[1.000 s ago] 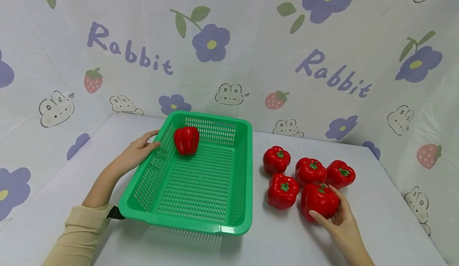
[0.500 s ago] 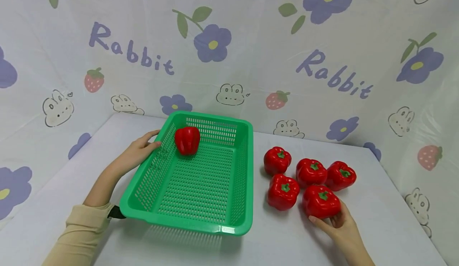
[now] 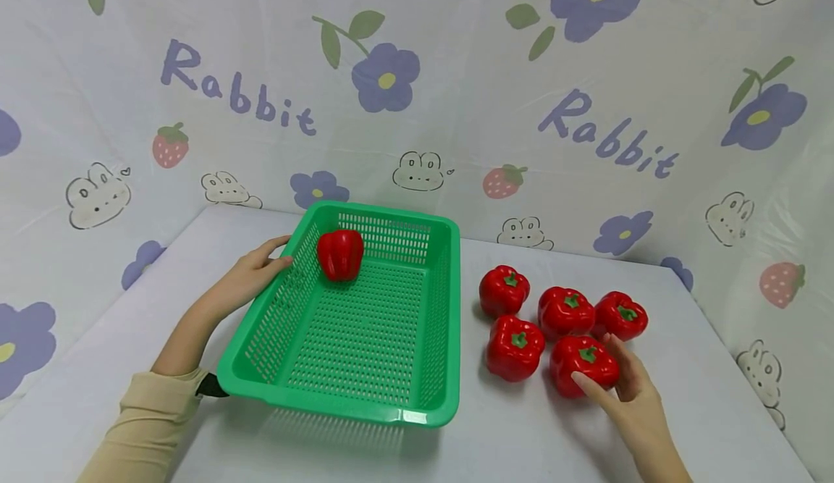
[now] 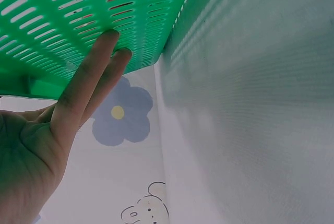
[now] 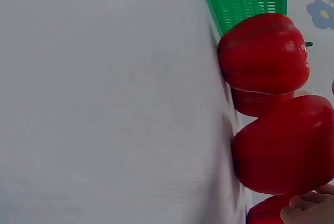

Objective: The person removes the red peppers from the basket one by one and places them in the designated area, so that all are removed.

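Note:
My left hand (image 3: 250, 276) holds the left rim of a green plastic basket (image 3: 339, 410), thumb over the edge. In the left wrist view, fingers (image 4: 91, 72) lie along the slotted outer wall. My right hand (image 3: 635, 400) is round a glossy red bell pepper (image 3: 580, 374) at the front right, thumb across its front and fingertips at its far right side. In the right wrist view, fingertips (image 5: 302, 205) are right at this pepper's (image 5: 284, 151) side. Another red bell pepper (image 3: 341, 255) lies inside the basket, in its far left corner.
Several more red bell peppers stand close by on the white table (image 3: 495, 439): front left (image 3: 513, 356), back left (image 3: 502, 295), middle (image 3: 563, 316) and right (image 3: 619, 320). Behind the table hangs a printed cloth backdrop (image 3: 456, 92).
The pepper at my right hand has turned from tilted to stem up and shifted slightly right. My right thumb and fingers have moved up along its sides. The left hand and basket stay put.

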Demonstrator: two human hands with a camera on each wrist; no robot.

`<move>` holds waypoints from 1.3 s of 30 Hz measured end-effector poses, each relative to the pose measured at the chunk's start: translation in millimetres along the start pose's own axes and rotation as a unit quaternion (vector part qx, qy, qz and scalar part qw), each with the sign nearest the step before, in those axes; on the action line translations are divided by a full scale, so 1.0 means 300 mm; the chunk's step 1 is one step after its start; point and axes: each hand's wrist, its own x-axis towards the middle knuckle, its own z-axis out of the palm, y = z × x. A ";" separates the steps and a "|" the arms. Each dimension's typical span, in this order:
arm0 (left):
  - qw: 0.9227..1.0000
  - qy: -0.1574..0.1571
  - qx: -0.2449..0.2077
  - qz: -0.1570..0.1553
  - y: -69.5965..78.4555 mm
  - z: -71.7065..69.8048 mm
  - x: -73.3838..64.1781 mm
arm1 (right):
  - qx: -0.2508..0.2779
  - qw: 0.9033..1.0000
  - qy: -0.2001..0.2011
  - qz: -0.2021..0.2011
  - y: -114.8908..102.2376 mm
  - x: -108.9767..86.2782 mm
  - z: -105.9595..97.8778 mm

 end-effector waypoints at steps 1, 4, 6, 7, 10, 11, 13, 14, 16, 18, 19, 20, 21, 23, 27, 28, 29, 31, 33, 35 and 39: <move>1.000 0.000 0.001 0.000 -0.001 0.000 0.000 | 0.002 1.000 0.005 -0.001 -0.005 0.000 -0.002; 1.000 -0.001 0.001 0.000 -0.003 -0.001 0.001 | 0.006 1.000 0.015 -0.002 -0.021 0.001 -0.009; 1.000 -0.001 0.000 -0.002 -0.004 -0.001 0.001 | 0.002 1.000 0.021 -0.009 -0.033 0.002 -0.015; 1.000 -0.002 0.000 -0.002 -0.004 -0.002 0.001 | 0.002 1.000 0.023 -0.015 -0.041 0.003 -0.018; 1.000 -0.002 0.000 -0.004 -0.004 -0.002 0.001 | 0.011 0.999 0.028 -0.034 -0.069 0.003 -0.022; 1.000 -0.001 0.001 -0.005 -0.003 -0.001 0.001 | 0.013 0.999 0.030 -0.039 -0.080 0.003 -0.022; 1.000 -0.001 0.003 -0.005 -0.001 -0.001 0.000 | 0.027 0.998 0.035 -0.048 -0.102 -0.001 -0.019; 1.000 -0.001 0.004 -0.005 0.000 -0.001 -0.001 | 0.032 0.997 0.038 -0.053 -0.114 -0.003 -0.016; 1.000 0.001 0.008 -0.004 0.004 0.001 -0.004 | 0.043 0.996 0.036 -0.066 -0.138 -0.004 -0.011; 1.000 0.001 0.011 -0.003 0.006 0.002 -0.006 | 0.051 0.995 0.036 -0.078 -0.163 -0.007 -0.004; 1.000 0.002 0.012 -0.002 0.007 0.002 -0.007 | 0.053 0.994 0.036 -0.085 -0.176 -0.007 0.000; 1.000 0.002 0.012 -0.002 0.008 0.003 -0.007 | 0.060 0.993 0.032 -0.092 -0.188 -0.006 0.004; 1.000 0.002 0.012 -0.002 0.009 0.003 -0.007 | 0.064 0.993 0.028 -0.098 -0.200 -0.005 0.009; 1.000 0.001 0.009 -0.001 0.010 0.003 -0.005 | 0.073 0.991 0.027 -0.105 -0.225 -0.005 0.020; 1.000 0.001 0.009 -0.001 0.009 0.003 -0.001 | 0.083 0.990 0.019 -0.116 -0.275 -0.007 0.047; 1.000 0.000 0.008 -0.001 0.008 0.003 0.000 | 0.082 0.990 0.019 -0.117 -0.286 -0.008 0.055; 1.000 0.000 0.009 -0.002 0.008 0.003 0.000 | 0.080 0.989 0.017 -0.119 -0.298 -0.008 0.063; 1.000 0.000 0.011 -0.002 0.008 0.003 0.000 | 0.080 0.989 0.011 -0.123 -0.320 -0.008 0.081; 1.000 0.001 0.012 -0.002 0.006 0.004 0.001 | 0.081 0.989 0.003 -0.126 -0.339 -0.004 0.099; 1.000 0.001 0.012 -0.002 0.006 0.004 0.000 | 0.089 0.988 -0.008 -0.128 -0.358 0.003 0.114; 1.000 0.001 0.012 0.000 0.003 0.004 0.000 | 0.110 0.985 -0.030 -0.133 -0.391 0.016 0.146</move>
